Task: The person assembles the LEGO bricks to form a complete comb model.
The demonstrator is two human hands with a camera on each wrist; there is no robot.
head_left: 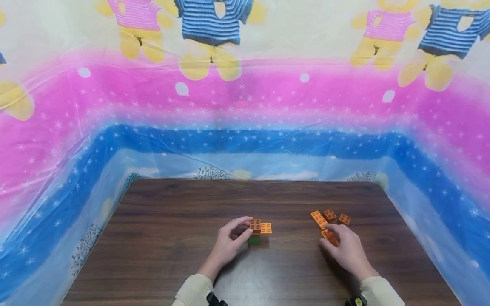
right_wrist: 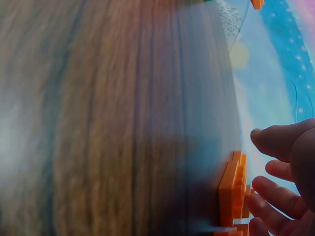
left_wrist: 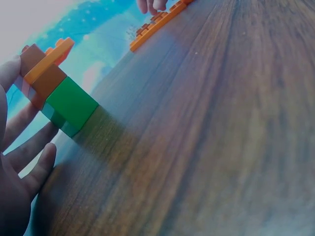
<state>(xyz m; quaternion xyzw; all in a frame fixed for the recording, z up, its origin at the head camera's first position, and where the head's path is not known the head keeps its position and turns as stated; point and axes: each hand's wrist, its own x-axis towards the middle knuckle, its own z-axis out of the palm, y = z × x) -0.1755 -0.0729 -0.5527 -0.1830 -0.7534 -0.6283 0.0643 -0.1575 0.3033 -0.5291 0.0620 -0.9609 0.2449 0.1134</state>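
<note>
A small stack of toy building bricks stands upright on the table, with a green brick [left_wrist: 73,102] at its base. Brown bricks [head_left: 254,225] sit above the green, and an orange plate [head_left: 266,228] juts out of the stack to the right. My left hand [head_left: 229,243] holds the stack from its left side near the top, thumb and index finger against it. At the right, my right hand [head_left: 347,248] hovers over an orange brick [head_left: 330,237], thumb spread apart from the fingers. In the right wrist view, the fingers [right_wrist: 275,196] are close beside orange bricks; whether they touch cannot be told.
Beyond the right hand lie a long orange plate [head_left: 318,219] and two brown bricks, one brown brick [head_left: 330,214] nearer the plate and another brown brick [head_left: 345,219] farther right. A patterned cloth [head_left: 245,140] hangs around the dark wooden table [head_left: 183,199].
</note>
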